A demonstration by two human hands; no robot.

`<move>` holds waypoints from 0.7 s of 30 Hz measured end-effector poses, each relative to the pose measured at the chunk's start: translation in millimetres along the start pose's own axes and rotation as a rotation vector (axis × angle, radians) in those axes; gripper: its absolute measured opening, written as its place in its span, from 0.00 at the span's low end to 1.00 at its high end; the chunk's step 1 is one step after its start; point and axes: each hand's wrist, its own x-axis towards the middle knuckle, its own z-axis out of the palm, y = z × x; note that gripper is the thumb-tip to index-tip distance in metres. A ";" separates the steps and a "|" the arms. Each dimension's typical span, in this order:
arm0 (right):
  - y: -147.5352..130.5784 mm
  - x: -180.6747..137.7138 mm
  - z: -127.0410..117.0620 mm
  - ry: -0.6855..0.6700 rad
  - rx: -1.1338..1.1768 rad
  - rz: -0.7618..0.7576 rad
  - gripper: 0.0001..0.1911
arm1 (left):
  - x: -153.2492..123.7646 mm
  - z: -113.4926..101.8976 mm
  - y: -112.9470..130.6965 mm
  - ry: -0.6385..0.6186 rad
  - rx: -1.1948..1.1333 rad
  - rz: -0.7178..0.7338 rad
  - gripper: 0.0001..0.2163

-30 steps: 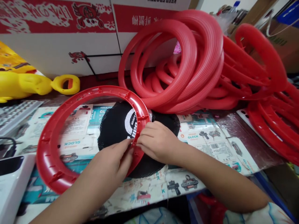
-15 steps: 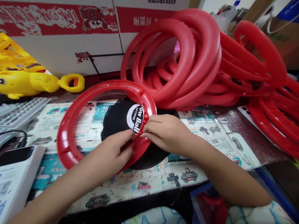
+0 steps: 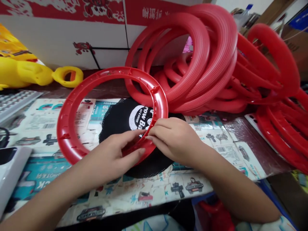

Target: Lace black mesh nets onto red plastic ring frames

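Partly over the mesh (image 3: 114,120), the ring (image 3: 160,101) is pinched by the right hand (image 3: 174,138); the left hand (image 3: 114,155), thumb parted from fingers, straddles it. A loosened right pinch could drop it.

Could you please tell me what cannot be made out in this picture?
All in the head view:
- What, if anything, the right hand pinches: its curled fingers hide it.
- The red ring's near section: behind the left hand.
- Some lettering on the black mesh fabric: the ring covers it.
- The yellow toy and white device: cut off by the left edge.
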 end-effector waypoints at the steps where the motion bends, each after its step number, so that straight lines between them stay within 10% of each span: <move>1: 0.0 0.1 -0.5 0.006 0.002 -0.005 0.15 | 1.0 2.0 2.2 0.021 0.055 0.026 0.14; 21: -2.0 3.7 3.5 -0.044 -0.054 0.039 0.11 | 0.3 11.9 0.6 0.089 0.336 -0.037 0.12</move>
